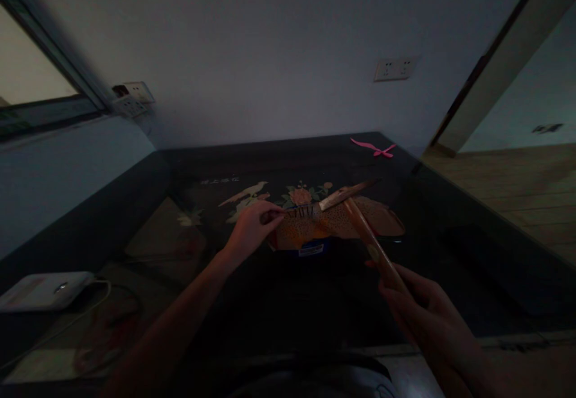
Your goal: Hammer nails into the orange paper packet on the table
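Note:
In my right hand (423, 302) is a hammer (366, 230), gripped by its wooden handle. Its head (344, 195) is up over a flat, tan, dark-speckled piece (301, 227) with rounded ends; I cannot tell what kind of thing it is. A row of thin dark nails (303, 212) stands upright along that piece, left of the hammer head. At the row's left end, the thumb and forefinger of my left hand (258, 221) pinch what looks like a nail, mostly hidden by the fingertips. Something blue with a white label (312, 249) shows under the piece's near edge.
The dark glossy table (288, 308) has a bird and flower print (245, 192). A pink ribbon-like strip (375, 147) lies at the far right corner. On the left, a white device (47, 290) trails a cable. Wall sockets (396, 69) are above the table.

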{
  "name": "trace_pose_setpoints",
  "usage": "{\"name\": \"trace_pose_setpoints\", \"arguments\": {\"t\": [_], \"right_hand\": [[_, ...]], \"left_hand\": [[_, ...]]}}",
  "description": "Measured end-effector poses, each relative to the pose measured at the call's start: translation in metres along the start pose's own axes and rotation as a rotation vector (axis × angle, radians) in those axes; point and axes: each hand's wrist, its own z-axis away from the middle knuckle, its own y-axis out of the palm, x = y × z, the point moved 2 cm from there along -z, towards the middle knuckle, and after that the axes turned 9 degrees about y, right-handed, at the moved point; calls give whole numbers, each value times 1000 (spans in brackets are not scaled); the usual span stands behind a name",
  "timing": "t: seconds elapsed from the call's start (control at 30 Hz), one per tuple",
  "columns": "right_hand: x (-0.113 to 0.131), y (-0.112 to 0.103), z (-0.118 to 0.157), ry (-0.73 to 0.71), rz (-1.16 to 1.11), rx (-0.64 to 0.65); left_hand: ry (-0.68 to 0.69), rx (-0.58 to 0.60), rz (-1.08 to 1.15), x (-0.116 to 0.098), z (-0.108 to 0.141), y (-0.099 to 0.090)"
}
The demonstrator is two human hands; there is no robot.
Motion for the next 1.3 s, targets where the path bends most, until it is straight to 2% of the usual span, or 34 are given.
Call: {"name": "trace_pose_setpoints", "arguments": {"t": [0.17, 0.37, 0.47, 0.7, 0.87, 1.0, 1.13, 1.2, 1.3], "right_hand": [[-2, -4, 5, 0, -15, -51], [-13, -14, -3, -3, 80, -12], [-16, -16, -6, -21, 97, -49], [-20, -12, -8, 8, 97, 5], [-24, -7, -8, 45, 17, -40], [-23, -8, -9, 58, 42, 12], [-18, -11, -6, 55, 20, -46], [-14, -9, -2, 68, 9, -54], [-7, -6, 5, 85, -42, -82]], "left_hand": [[-51, 2, 32, 1, -8, 14], [-80, 28, 8, -3, -11, 14], [-82, 31, -22, -3, -11, 15], [-61, 27, -44, -6, -9, 15], [-62, 29, -46, -2, -8, 18], [7, 31, -76, -6, -7, 9], [138, -37, -149, -32, 8, -12], [221, 60, -105, -48, 23, -14], [354, 376, -39, -63, 49, 2]]}}
